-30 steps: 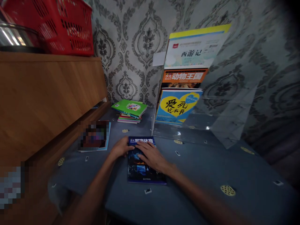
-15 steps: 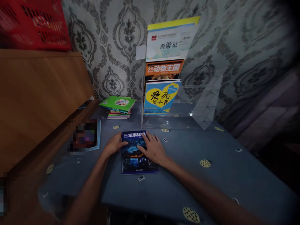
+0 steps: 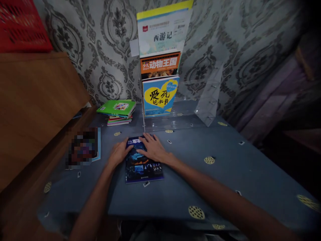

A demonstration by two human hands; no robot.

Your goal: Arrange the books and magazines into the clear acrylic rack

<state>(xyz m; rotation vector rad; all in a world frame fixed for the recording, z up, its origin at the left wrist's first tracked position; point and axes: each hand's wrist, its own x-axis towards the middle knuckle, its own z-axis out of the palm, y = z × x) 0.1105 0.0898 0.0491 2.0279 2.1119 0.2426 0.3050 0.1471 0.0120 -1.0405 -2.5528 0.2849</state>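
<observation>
A thin dark blue book [image 3: 141, 169] with white Chinese lettering lies flat on the cloth-covered table. My left hand [image 3: 118, 152] is at its upper left edge, the thumb over the cover and the other fingers along the side, partly hidden. Across the upper right of the cover rests my right hand [image 3: 154, 149], open, with fingers spread and covering part of the title. Just beyond the book stands a clear acrylic rack [image 3: 209, 97]. Its left side holds a blue book with a yellow heart [image 3: 159, 98], an orange book [image 3: 160, 65] and a white book with a yellow top [image 3: 163, 31], one above another.
A small book stack [image 3: 116, 108], green on top, sits left of the rack. Another book [image 3: 85, 147], its cover pixelated, lies at the left table edge. Beyond are a wooden cabinet [image 3: 32, 107] and a red basket [image 3: 22, 30]. The patterned wall [image 3: 110, 36] stands behind the rack.
The view has shifted, so most things appear farther left and slightly higher. My right hand has slid a little toward the book's upper middle, covering more of the title. My left hand stays at the edge.
</observation>
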